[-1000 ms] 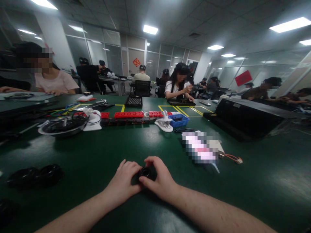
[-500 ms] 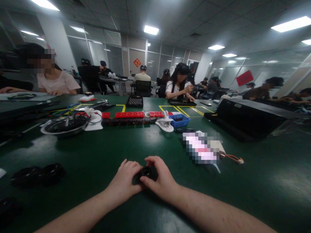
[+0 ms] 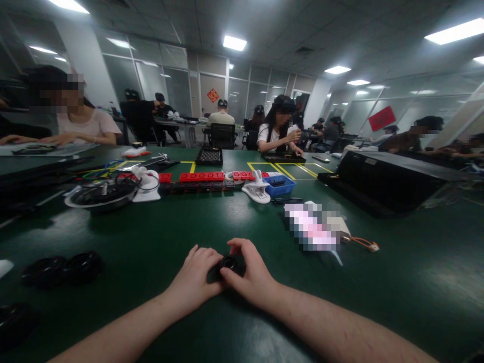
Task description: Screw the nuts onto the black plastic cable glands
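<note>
Two bare forearms reach in from the bottom edge over a green worktop, and the hands meet near the middle. Between them sits a small black ring, low over the worktop, its round opening partly visible. The right hand is clamped on it, the thumb across its near side and the fingers curled round behind. The left hand lies close against its left side, fingers bent and thumb pointing inward; its fingertips are partly hidden, so I cannot tell whether it grips the piece or only steadies it.

At lower left lies a black round part, cut by the frame; a little farther off, a pair of similar black rings rest side by side. Beyond the hands, to the right, is a pixelated flat object, with an orange cord beside it.

Farther back stand a metal bowl with dark contents, a white stand, a row of red blocks, a white clip and a blue tray. A large black box stands at right. Past yellow tape lines, a person in a white top works over a black case.
</note>
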Demonstrator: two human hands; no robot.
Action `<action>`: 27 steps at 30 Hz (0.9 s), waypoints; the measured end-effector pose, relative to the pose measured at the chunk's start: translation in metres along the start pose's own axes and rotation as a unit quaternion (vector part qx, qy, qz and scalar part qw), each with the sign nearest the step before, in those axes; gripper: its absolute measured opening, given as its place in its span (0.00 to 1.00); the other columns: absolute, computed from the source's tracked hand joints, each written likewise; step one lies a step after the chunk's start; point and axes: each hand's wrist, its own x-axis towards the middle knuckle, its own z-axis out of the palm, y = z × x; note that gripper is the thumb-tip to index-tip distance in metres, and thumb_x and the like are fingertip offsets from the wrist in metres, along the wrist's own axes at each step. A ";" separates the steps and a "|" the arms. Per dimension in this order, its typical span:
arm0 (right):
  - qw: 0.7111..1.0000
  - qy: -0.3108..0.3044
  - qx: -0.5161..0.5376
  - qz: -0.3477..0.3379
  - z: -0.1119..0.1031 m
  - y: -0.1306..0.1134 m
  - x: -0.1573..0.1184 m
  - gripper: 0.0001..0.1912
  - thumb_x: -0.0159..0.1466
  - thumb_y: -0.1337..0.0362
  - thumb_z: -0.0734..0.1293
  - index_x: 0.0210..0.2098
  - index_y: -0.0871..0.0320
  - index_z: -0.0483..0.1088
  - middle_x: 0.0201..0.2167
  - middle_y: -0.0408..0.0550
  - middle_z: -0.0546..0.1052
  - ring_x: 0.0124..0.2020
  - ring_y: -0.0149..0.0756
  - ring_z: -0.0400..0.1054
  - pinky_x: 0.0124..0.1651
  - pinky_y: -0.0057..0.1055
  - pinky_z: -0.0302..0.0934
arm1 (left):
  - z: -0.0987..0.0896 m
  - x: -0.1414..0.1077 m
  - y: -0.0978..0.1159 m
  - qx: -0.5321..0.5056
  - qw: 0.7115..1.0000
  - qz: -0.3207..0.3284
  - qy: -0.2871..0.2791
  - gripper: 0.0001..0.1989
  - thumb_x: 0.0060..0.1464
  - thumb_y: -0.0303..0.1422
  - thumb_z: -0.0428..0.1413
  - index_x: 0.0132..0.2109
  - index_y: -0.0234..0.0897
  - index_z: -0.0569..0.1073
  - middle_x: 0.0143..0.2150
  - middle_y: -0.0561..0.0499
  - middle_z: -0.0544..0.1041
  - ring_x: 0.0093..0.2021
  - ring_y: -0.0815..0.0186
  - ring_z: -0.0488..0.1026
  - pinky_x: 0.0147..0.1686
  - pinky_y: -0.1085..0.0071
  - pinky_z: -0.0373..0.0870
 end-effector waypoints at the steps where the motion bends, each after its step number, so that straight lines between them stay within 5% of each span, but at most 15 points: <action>1: 1.000 -0.011 0.018 -0.017 -0.001 0.000 0.000 0.24 0.50 0.72 0.62 0.47 0.57 0.57 0.38 0.48 0.66 0.41 0.38 0.61 0.46 0.39 0.58 | 0.000 0.000 -0.001 -0.001 1.000 0.000 -0.002 0.11 0.44 0.37 0.56 0.36 0.40 0.69 0.36 0.53 0.70 0.40 0.60 0.66 0.53 0.49 0.49; 5: 0.995 -0.058 0.063 -0.047 -0.006 -0.002 -0.001 0.31 0.49 0.73 0.61 0.52 0.56 0.52 0.46 0.50 0.65 0.49 0.40 0.59 0.52 0.41 0.54 | 0.000 0.000 -0.001 -0.001 1.000 -0.003 -0.005 0.11 0.45 0.38 0.56 0.37 0.40 0.69 0.38 0.52 0.70 0.42 0.60 0.66 0.54 0.49 0.47; 11: 1.000 -0.001 0.004 0.005 -0.002 0.001 0.001 0.29 0.49 0.64 0.68 0.48 0.57 0.56 0.40 0.49 0.65 0.42 0.40 0.61 0.46 0.39 0.58 | -0.004 -0.001 0.006 0.003 1.000 -0.008 -0.003 0.10 0.45 0.38 0.55 0.36 0.40 0.70 0.36 0.53 0.70 0.41 0.60 0.66 0.53 0.50 0.49; 15: 0.999 -0.023 0.026 -0.004 0.000 0.001 0.000 0.25 0.51 0.70 0.64 0.48 0.56 0.55 0.38 0.47 0.66 0.41 0.37 0.62 0.47 0.38 0.58 | -0.005 -0.002 0.008 -0.001 1.000 -0.008 -0.001 0.09 0.45 0.36 0.55 0.36 0.40 0.69 0.36 0.53 0.70 0.41 0.61 0.66 0.54 0.50 0.48; 21: 0.998 -0.045 0.049 -0.023 -0.005 -0.003 -0.001 0.32 0.49 0.73 0.62 0.53 0.56 0.51 0.49 0.51 0.62 0.50 0.40 0.57 0.53 0.41 0.52 | -0.003 -0.002 0.004 -0.002 1.000 -0.002 0.004 0.11 0.45 0.37 0.55 0.38 0.40 0.69 0.38 0.52 0.70 0.42 0.60 0.66 0.54 0.49 0.48; 27: 1.000 0.006 -0.001 0.016 -0.003 -0.003 0.001 0.30 0.46 0.63 0.70 0.46 0.58 0.57 0.38 0.48 0.64 0.40 0.39 0.60 0.43 0.38 0.59 | -0.005 -0.001 0.006 0.000 1.000 -0.011 -0.006 0.10 0.44 0.36 0.55 0.36 0.39 0.69 0.36 0.53 0.70 0.41 0.60 0.66 0.54 0.49 0.48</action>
